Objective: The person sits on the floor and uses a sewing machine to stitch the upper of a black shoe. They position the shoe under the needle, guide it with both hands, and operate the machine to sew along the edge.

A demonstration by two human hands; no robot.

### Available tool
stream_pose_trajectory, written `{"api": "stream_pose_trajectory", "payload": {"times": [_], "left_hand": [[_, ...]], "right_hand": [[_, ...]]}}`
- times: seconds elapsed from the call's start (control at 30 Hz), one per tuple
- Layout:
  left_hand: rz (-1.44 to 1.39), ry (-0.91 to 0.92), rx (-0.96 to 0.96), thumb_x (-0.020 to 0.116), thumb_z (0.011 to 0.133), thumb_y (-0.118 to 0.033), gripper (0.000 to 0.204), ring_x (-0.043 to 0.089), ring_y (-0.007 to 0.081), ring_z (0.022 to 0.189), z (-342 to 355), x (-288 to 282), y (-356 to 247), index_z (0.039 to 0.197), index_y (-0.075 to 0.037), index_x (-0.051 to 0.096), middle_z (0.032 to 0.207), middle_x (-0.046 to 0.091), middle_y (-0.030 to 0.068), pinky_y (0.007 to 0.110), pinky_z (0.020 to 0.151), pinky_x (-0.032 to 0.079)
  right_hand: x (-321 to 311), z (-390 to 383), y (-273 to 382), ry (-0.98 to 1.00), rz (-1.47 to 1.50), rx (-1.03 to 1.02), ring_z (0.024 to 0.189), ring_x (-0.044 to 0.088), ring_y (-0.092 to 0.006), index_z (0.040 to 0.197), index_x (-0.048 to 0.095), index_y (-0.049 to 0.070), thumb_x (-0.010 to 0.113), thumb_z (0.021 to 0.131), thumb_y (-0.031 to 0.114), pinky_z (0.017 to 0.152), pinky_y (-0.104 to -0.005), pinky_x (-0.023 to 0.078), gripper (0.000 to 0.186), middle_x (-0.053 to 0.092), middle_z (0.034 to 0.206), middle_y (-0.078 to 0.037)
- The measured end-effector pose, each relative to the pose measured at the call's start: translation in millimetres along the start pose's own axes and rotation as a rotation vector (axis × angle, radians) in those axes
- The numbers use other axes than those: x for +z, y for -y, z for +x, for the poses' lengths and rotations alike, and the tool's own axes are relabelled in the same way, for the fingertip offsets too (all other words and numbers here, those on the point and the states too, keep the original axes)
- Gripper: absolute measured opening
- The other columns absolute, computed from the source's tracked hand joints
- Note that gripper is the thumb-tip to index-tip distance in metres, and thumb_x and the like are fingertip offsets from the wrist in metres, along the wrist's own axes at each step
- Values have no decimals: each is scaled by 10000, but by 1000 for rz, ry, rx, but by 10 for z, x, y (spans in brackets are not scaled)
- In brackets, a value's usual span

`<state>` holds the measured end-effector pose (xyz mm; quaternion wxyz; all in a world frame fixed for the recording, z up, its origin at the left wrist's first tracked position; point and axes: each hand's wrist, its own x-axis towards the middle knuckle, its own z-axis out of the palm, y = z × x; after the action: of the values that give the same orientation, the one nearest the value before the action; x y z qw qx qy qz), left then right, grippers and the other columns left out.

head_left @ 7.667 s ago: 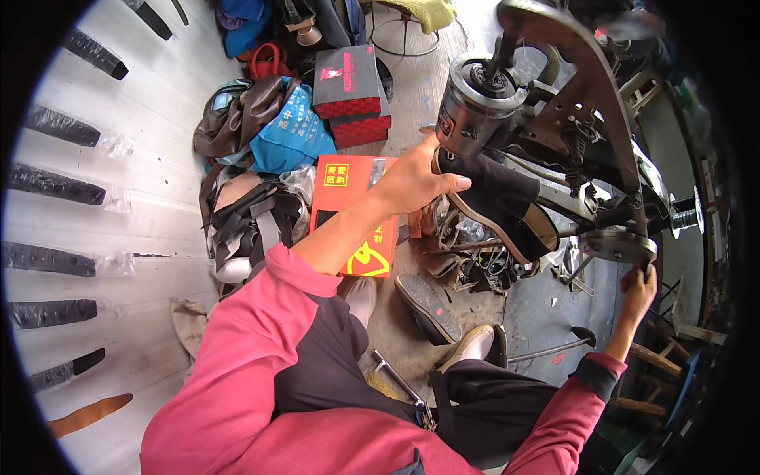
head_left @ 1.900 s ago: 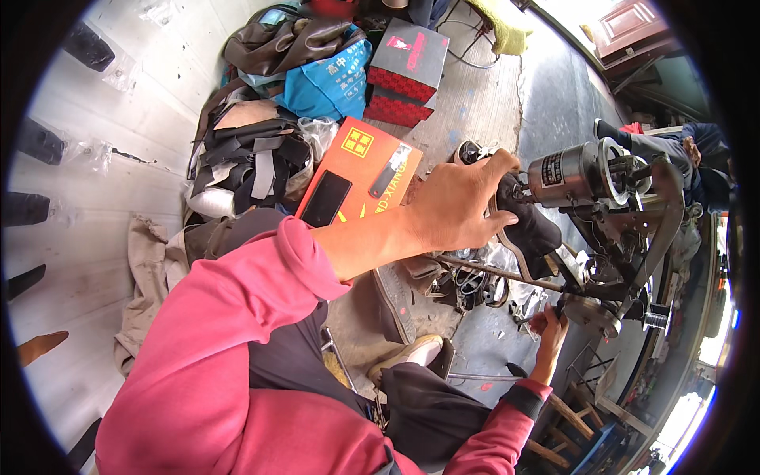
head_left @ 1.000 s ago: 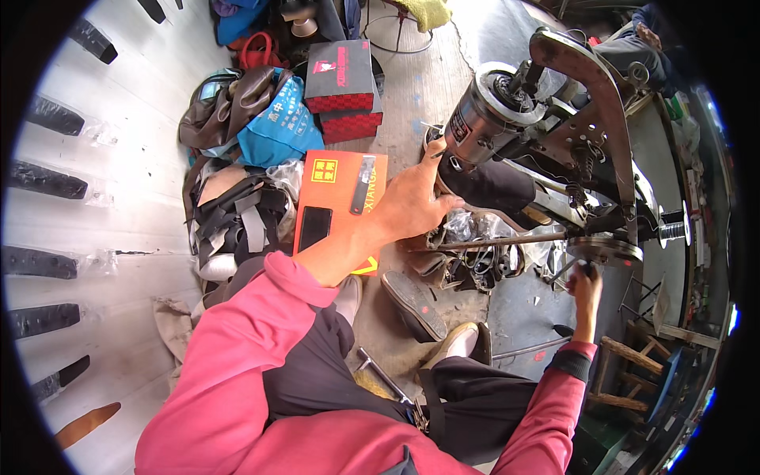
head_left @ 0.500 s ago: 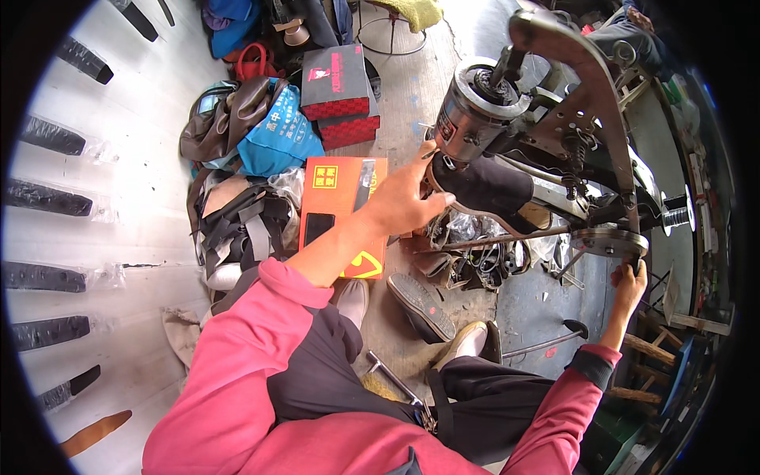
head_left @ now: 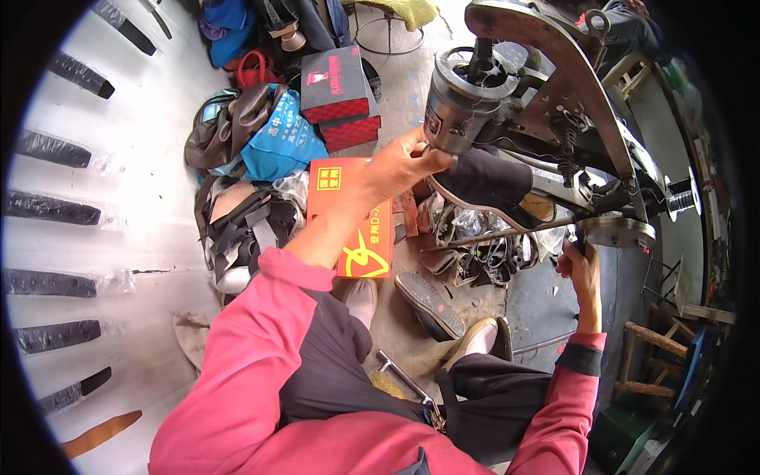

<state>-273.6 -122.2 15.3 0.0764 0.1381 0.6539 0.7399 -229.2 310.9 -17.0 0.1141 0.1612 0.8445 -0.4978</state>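
One dark shoe (head_left: 492,186) sits on a metal machine's arm (head_left: 560,191), below its cylinder (head_left: 461,107); the left hand (head_left: 408,165) has its fingers closed on the toe, while the right hand's (head_left: 582,267) fingers wrap around a handle (head_left: 582,244) beside a round wheel (head_left: 621,232).

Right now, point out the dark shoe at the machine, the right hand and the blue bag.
Dark shoe (head_left: 492,182), head view: on its upper.
Right hand (head_left: 583,271), head view: middle of the hand.
Blue bag (head_left: 279,149), head view: on its blue side.
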Motion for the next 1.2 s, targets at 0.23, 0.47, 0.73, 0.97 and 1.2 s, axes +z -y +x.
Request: {"api": "stream_pose_trajectory", "payload": {"times": [0.23,0.47,0.73,0.97,1.2], "left_hand": [[439,-290,228,761,937,-326,476,589,53,776,32,129,-194,1312,-66,625,982,720,-3,253,674,482],[393,-201,177,675,900,-68,376,360,10,539,-164,-34,-321,1255,-28,559,861,607,11,232,516,323],[619,-83,61,815,860,-284,642,542,121,735,-271,-45,-148,1376,-43,517,880,607,48,294,684,456],[222,-83,22,854,824,-265,698,643,170,887,-165,81,64,1382,-21,512,1001,698,58,333,843,530],[0,-34,-154,829,867,-136,620,606,72,934,-188,31,52,1391,-21,519,1050,677,24,269,835,516]], "right_hand": [[16,-23,33,-15,-7,10,582,653,-146,918,610,21,678,955,363,511,-269,475,350,657,720,-59],[-6,4,-6,-4,-24,1,578,646,-143,932,610,23,683,953,375,507,-273,466,360,655,720,-63],[55,-95,156,-34,-23,-7,597,640,-123,906,611,40,676,969,340,532,-259,490,314,643,723,-30],[-375,-333,600,-143,22,-356,637,576,-82,962,658,31,662,987,181,604,-246,483,152,614,749,3],[-1213,112,-44,-396,165,-236,584,531,-76,969,595,77,552,987,121,515,-226,385,64,555,706,3]]}}
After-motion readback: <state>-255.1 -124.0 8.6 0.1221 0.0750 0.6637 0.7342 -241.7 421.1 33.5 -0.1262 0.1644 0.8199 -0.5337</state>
